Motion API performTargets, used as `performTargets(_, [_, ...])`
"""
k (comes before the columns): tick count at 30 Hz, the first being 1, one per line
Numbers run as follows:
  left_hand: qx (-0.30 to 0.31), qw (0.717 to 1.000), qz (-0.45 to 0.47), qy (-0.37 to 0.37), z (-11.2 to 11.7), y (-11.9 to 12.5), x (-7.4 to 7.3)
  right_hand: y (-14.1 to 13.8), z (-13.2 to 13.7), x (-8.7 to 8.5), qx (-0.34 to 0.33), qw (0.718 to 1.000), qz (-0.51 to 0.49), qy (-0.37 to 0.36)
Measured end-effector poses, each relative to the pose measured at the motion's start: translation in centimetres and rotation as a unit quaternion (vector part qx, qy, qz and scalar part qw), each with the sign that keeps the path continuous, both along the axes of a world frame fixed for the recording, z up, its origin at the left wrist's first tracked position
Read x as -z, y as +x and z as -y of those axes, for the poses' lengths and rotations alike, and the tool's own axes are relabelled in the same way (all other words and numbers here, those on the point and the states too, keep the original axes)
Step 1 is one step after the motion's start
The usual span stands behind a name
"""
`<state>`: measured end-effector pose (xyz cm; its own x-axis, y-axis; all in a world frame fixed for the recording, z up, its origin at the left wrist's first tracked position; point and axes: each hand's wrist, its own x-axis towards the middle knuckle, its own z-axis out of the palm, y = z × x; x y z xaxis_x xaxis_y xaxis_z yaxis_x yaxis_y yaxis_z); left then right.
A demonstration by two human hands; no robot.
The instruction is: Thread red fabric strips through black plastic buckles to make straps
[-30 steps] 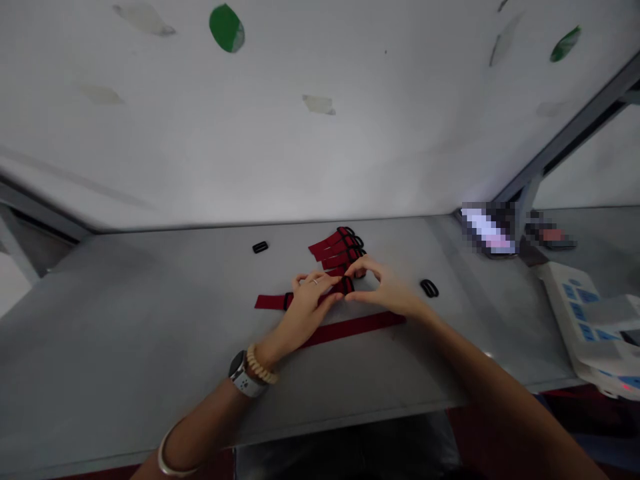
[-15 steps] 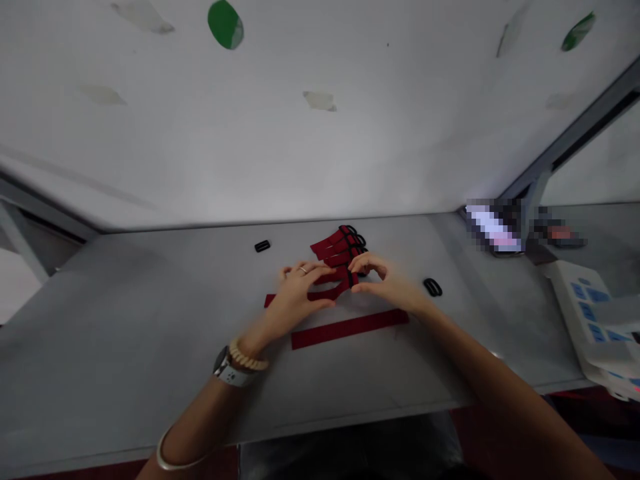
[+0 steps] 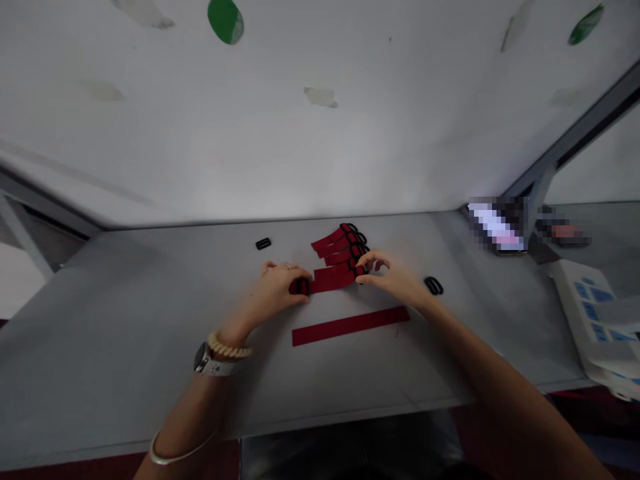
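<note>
A red webbing strap [image 3: 334, 279] with a black buckle at its right end stretches between my hands, just above or on the table. My left hand [image 3: 270, 293] has thumb and fingers closed around the strap's left end, where something dark shows between them. At the other end, my right hand [image 3: 390, 275] pinches the strap by its black buckle. Right behind lie several more red straps [image 3: 333, 242] with black buckles [image 3: 356, 235], fanned in a stack. Nearer the front edge, a plain red strip [image 3: 350, 326] lies flat.
One loose black slider buckle [image 3: 263, 243] lies at the back left, and a black ring buckle [image 3: 433, 286] lies right of my right hand. A phone [image 3: 497, 227] leans at the back right. A white box with blue marks [image 3: 593, 310] stands at the right edge. A wall rises behind.
My left hand has moved left and slightly down along the strap to its end. The strap now looks straighter. My right hand has shifted only slightly.
</note>
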<state>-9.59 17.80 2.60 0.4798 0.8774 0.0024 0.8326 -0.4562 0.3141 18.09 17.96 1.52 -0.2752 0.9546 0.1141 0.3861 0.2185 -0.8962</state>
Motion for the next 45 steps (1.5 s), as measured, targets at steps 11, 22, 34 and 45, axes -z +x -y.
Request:
performTargets(11, [0.029,0.998,0.054,0.010,0.2,0.8,-1.2,-0.1,0.5,-0.5,-0.016,0.999,0.039,0.029])
performTargets(22, [0.017,0.991,0.129,0.015,0.2,0.9,-1.3,-0.2,0.7,-0.3,-0.047,0.997,0.056,0.028])
performTargets(34, [0.012,0.939,0.337,-0.065,0.8,2.1,-0.6,-1.1,2.0,-1.3,-0.098,0.989,-0.110,-0.023])
performTargets(45, [0.000,0.920,0.389,-0.047,1.6,4.0,0.7,-1.9,1.8,-0.5,-0.082,0.986,-0.115,-0.083])
